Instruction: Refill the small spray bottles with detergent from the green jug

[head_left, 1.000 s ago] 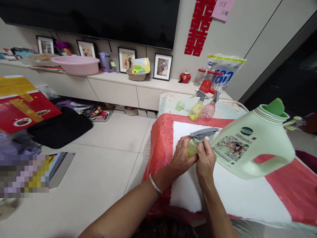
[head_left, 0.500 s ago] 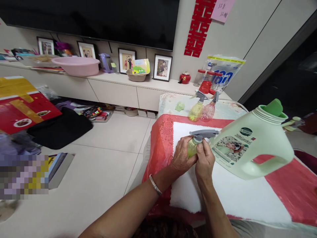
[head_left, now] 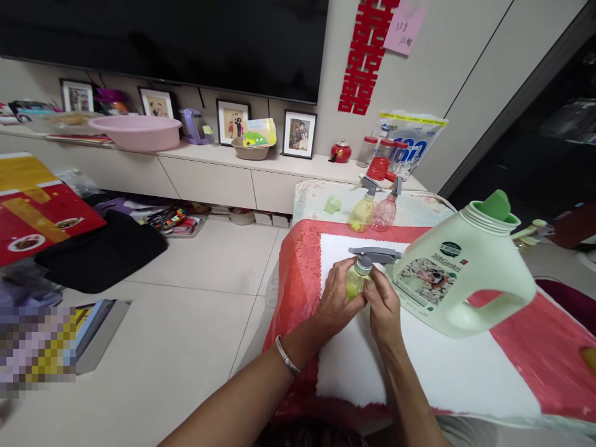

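Note:
My left hand wraps around a small yellow spray bottle standing on the white cloth. My right hand pinches the bottle's neck just under its grey trigger head. A large pale green detergent jug with a green spout stands directly to the right, almost touching the trigger head. A metal bangle circles my left wrist.
A red plastic sheet covers the table under the cloth. At the far end stand a yellow spray bottle and a pink one, a small green cap and jars. A low cabinet holds photo frames and a pink basin. Clutter lies on the floor at left.
My hands and the small bottle stay together; the right fingers have shifted slightly at the neck. The view has panned a little, so everything sits further left and lower.

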Action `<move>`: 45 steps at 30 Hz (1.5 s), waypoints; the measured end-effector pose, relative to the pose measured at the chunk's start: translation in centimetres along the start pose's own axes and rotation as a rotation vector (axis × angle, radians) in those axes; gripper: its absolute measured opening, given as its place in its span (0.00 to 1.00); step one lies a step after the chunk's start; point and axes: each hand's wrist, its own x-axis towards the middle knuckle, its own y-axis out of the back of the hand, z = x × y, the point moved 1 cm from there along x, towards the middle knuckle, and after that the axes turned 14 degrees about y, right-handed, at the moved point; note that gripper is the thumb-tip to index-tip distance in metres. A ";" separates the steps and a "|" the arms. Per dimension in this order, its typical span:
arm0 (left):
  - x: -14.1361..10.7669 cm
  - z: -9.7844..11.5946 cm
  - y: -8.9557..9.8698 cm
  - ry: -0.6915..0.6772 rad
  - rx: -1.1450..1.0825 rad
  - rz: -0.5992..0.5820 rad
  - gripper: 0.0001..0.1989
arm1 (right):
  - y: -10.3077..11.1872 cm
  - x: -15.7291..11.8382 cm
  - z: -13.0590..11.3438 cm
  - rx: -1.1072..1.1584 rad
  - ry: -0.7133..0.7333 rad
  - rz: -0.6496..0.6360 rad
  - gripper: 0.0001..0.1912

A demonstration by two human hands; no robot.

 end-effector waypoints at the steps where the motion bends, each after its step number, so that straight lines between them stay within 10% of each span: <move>1: 0.1 0.0 0.1 0.041 -0.032 -0.023 0.31 | 0.5 -0.3 0.1 0.007 -0.006 -0.032 0.37; 10: 0.4 0.6 1.6 0.244 -0.225 -0.176 0.32 | 1.6 -2.1 0.7 -0.087 0.011 -0.317 0.56; 26: 4.6 1.3 2.6 0.315 -0.562 -0.406 0.24 | 0.8 -1.6 1.9 -0.349 0.175 -0.184 0.47; 45: 5.6 1.5 2.9 0.322 -0.459 -0.494 0.22 | 0.8 -1.5 1.1 -0.340 0.154 -0.212 0.43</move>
